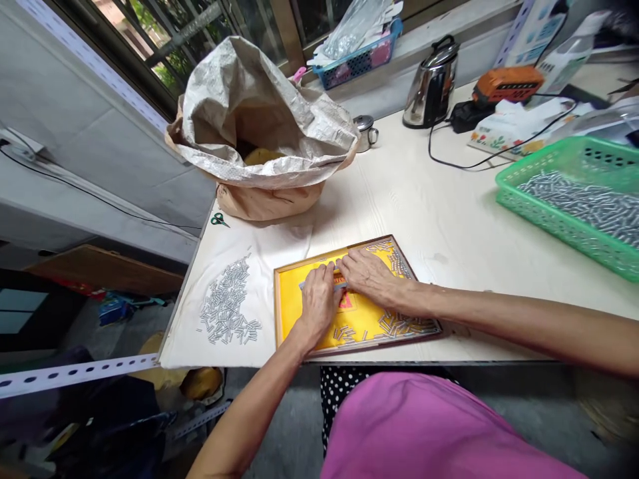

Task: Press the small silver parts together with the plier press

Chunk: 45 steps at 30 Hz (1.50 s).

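A shallow brown-rimmed tray point(276, 313) with a yellow lining lies near the table's front edge. Over its middle, my left hand point(319, 296) has its fingers curled on a narrow grey strip point(341, 286), whose ends show on both sides of the hand. Close beside it, my right hand point(369, 274) bends its fingers down at the far side; what they grip is hidden. Small silvery metal pieces, like thin pins or springs point(402, 326), lie loose along the tray's right side and front. Reddish print shows on the lining between my hands.
Left of the tray spreads a pile of similar metal pieces point(229, 303), with green-handled scissors point(219, 219) behind. A large open sack point(272, 199) stands at the back. A green basket point(559, 233) of metal pieces sits right; a kettle point(432, 86) and cable lie beyond.
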### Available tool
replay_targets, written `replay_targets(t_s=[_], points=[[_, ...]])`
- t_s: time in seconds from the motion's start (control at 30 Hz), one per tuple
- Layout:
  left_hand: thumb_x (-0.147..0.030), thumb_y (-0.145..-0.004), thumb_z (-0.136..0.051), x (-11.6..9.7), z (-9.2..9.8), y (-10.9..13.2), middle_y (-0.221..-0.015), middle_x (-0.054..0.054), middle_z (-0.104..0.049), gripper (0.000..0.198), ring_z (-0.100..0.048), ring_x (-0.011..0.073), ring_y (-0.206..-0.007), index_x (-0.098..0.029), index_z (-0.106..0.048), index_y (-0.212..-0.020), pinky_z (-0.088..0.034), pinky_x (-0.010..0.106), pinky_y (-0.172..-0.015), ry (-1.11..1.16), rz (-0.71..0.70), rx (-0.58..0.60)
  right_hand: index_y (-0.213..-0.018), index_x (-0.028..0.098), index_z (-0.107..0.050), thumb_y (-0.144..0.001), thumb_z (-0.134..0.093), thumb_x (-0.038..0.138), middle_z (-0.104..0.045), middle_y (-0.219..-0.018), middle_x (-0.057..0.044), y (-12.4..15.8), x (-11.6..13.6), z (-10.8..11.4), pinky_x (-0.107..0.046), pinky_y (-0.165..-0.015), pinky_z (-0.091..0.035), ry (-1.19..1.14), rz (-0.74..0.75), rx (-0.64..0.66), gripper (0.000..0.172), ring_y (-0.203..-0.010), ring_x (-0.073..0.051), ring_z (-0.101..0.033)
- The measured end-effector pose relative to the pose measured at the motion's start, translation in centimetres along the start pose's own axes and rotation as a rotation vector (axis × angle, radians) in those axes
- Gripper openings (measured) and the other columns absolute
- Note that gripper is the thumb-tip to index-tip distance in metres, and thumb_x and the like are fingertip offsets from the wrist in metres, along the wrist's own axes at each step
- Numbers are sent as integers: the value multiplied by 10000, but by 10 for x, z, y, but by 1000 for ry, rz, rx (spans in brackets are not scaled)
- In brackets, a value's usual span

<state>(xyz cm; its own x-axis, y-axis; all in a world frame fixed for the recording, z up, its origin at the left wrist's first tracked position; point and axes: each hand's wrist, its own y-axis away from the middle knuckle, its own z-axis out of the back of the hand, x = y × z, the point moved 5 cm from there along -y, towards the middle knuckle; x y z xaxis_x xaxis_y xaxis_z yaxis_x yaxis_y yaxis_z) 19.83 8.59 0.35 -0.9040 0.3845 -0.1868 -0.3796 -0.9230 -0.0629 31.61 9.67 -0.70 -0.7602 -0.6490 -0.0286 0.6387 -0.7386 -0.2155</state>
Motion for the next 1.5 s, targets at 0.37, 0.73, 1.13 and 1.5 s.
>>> replay_targets(t_s=[0.37, 0.73, 1.13, 1.5], points=[[-286, -805, -757, 1, -6, -12, -1146, 113, -687, 390, -601, 272, -1073, -168, -642, -1158, -476, 361, -916, 85, -59, 224, -1101, 131, -610, -989, -486, 461, -617, -875, -92, 25, -4, -9, -364, -733, -361, -101, -15, -92, 370, -827, -236, -515], [-191, -895, -573, 29, -3, -26, -943, 42, -758, 211, -678, 202, -867, -187, -760, -992, -489, 288, -814, 406, 141, 74, -921, 206, -585, -972, -466, 124, -603, -765, -3, 58, 24, -6, -377, -835, -323, -165, 132, -153, 154, -718, -177, -501], [-243, -952, -511, 208, 55, -40, -1109, 137, -708, 297, -624, 251, -1042, -149, -747, -1104, -462, 334, -899, -69, 598, -190, -911, 204, -539, -1020, -326, 116, -548, -722, 22, 47, 6, 15, -352, -794, -310, -243, 154, -312, 254, -642, -156, -492], [-154, -950, -385, 257, 28, -61, -1133, 196, -602, 331, -449, 324, -1205, -120, -712, -991, -457, 372, -820, -368, 479, 112, -906, 204, -570, -1023, -377, 155, -565, -728, 13, 33, 4, 1, -348, -804, -312, -269, 96, -208, 231, -663, -154, -477]])
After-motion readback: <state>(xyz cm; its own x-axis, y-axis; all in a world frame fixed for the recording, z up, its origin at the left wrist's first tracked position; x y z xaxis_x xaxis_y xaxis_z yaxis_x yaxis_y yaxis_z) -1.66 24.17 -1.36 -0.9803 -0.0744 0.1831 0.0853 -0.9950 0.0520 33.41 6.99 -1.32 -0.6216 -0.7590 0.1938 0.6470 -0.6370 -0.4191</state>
